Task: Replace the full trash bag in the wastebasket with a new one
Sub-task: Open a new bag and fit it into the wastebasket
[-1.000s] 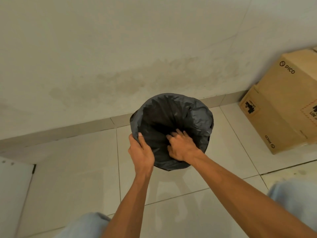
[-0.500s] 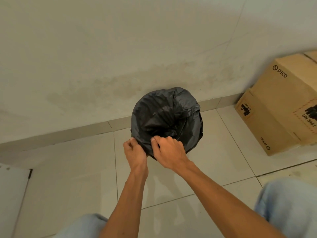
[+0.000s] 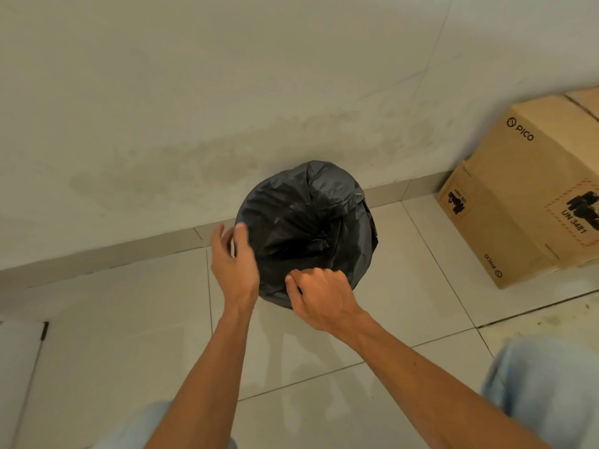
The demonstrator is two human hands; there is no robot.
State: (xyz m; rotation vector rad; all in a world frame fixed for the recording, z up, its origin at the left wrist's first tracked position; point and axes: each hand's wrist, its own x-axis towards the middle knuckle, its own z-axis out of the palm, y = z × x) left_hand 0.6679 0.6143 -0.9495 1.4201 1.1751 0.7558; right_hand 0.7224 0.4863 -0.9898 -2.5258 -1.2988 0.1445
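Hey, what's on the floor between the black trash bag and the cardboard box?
Nothing: in the head view, only bare floor tile separates the trash bag from the cardboard box.

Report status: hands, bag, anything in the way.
Left hand open, at trash bag's left rim. Right hand pinching its near rim. Bag mouth open, edge folded outward. Cardboard box off right, apart from it.

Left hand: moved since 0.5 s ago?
Yes. The left hand released the trash bag and shifted along its left edge toward the wall, fingers now open.
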